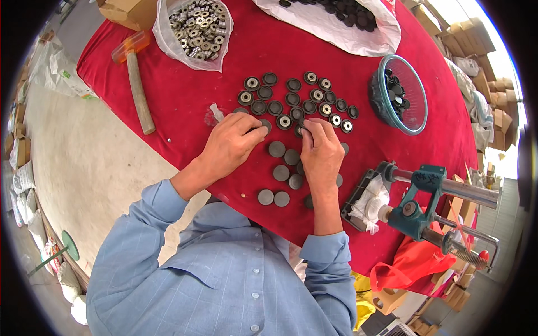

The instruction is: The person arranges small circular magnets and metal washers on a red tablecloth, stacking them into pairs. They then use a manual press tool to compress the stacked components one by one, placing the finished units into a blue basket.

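My left hand (231,141) is closed, its thumb and fingers pressed together beside a dark grey round cap (265,125); whether anything is between the fingertips is hidden. To its right, my right hand (323,150) pinches a black round cap (301,124) at the near side of a group of open caps. Some of these are hollow, like one black cap (274,108); others have a metal bearing (284,121) seated inside. Between and below my hands lie several caps with their flat grey faces up, such as one grey disc (281,173). My right wrist partly covers some.
A hammer (139,92) and a bag of metal bearings (193,33) lie at far left. A white sack (314,22) with black caps is at the back. A basket (421,106) holds more caps. A green hand press (412,210) stands right on the red cloth (185,120).
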`<state>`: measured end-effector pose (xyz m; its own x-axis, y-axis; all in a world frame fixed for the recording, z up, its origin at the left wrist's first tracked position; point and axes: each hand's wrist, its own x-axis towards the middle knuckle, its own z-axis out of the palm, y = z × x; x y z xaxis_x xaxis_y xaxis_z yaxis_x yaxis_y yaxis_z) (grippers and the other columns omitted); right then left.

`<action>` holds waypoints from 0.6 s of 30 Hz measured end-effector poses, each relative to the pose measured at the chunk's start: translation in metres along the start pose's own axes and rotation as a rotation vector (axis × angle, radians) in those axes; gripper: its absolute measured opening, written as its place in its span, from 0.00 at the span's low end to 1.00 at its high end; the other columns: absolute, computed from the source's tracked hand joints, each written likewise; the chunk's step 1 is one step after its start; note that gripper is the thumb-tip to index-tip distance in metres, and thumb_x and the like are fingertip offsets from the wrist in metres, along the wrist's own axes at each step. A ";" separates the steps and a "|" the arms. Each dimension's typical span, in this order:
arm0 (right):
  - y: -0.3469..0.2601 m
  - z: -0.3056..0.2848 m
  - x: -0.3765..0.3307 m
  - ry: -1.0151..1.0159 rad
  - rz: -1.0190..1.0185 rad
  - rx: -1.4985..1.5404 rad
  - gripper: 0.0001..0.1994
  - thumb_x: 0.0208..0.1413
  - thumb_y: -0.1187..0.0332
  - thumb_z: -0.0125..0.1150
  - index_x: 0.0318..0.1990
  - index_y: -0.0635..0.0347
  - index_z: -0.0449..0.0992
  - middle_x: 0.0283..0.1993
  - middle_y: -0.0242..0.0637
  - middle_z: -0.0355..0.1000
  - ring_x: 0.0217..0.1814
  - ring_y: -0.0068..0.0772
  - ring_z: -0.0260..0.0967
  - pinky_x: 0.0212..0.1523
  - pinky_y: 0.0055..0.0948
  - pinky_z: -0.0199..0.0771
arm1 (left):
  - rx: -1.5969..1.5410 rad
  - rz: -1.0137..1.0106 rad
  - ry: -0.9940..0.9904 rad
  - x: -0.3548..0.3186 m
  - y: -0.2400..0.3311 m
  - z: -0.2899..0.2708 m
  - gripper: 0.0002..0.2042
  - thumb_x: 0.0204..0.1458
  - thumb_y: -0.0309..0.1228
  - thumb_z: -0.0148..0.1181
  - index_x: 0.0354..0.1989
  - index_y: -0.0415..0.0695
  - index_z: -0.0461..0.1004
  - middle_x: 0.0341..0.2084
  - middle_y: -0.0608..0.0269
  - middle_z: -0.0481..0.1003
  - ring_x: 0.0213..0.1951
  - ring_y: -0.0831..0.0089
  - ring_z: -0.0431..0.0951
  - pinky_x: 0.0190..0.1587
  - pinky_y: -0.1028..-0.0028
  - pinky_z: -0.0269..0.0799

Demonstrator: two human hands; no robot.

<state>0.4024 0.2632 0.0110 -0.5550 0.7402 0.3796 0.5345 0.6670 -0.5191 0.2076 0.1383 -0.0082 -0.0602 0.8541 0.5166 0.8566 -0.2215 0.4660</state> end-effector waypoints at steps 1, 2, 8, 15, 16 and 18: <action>-0.001 0.000 0.000 -0.008 -0.009 -0.004 0.09 0.57 0.78 0.69 0.46 0.61 0.82 0.48 0.38 0.80 0.47 0.46 0.81 0.45 0.41 0.83 | 0.000 -0.008 -0.006 0.001 0.000 -0.001 0.13 0.51 0.21 0.70 0.45 0.40 0.83 0.41 0.57 0.80 0.44 0.57 0.81 0.45 0.59 0.78; -0.002 -0.001 -0.001 -0.016 -0.018 -0.008 0.09 0.57 0.78 0.69 0.46 0.62 0.82 0.48 0.38 0.80 0.47 0.46 0.81 0.46 0.41 0.83 | -0.001 -0.016 -0.013 0.003 0.001 -0.002 0.12 0.51 0.20 0.68 0.45 0.40 0.83 0.42 0.57 0.79 0.45 0.57 0.80 0.46 0.59 0.77; -0.002 -0.004 -0.011 -0.046 -0.141 -0.117 0.13 0.57 0.78 0.66 0.50 0.62 0.83 0.52 0.39 0.80 0.48 0.45 0.81 0.47 0.40 0.83 | -0.012 0.019 -0.004 0.001 -0.002 0.001 0.16 0.47 0.19 0.65 0.47 0.39 0.84 0.48 0.55 0.79 0.48 0.56 0.79 0.48 0.59 0.76; -0.006 -0.008 -0.024 -0.107 -0.206 -0.269 0.22 0.53 0.82 0.62 0.57 0.63 0.82 0.61 0.42 0.77 0.55 0.45 0.79 0.52 0.40 0.83 | 0.105 0.056 0.013 -0.002 -0.002 0.003 0.13 0.51 0.23 0.70 0.46 0.41 0.85 0.49 0.58 0.82 0.45 0.60 0.81 0.47 0.61 0.77; -0.007 -0.007 -0.026 -0.112 -0.206 -0.281 0.23 0.53 0.82 0.61 0.58 0.64 0.81 0.63 0.43 0.77 0.56 0.45 0.79 0.53 0.40 0.82 | 0.147 0.071 0.005 0.000 0.000 0.001 0.13 0.52 0.24 0.70 0.46 0.42 0.85 0.48 0.58 0.82 0.44 0.61 0.81 0.47 0.62 0.76; -0.009 -0.007 -0.031 -0.124 -0.196 -0.312 0.24 0.53 0.83 0.61 0.60 0.65 0.80 0.65 0.44 0.75 0.57 0.45 0.79 0.55 0.41 0.81 | 0.231 0.101 -0.012 0.002 0.004 -0.004 0.12 0.53 0.25 0.69 0.46 0.42 0.84 0.48 0.59 0.83 0.42 0.63 0.81 0.48 0.62 0.75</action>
<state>0.4192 0.2351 0.0088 -0.7287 0.5928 0.3429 0.5682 0.8029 -0.1805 0.2089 0.1376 -0.0023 0.0363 0.8388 0.5432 0.9526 -0.1934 0.2350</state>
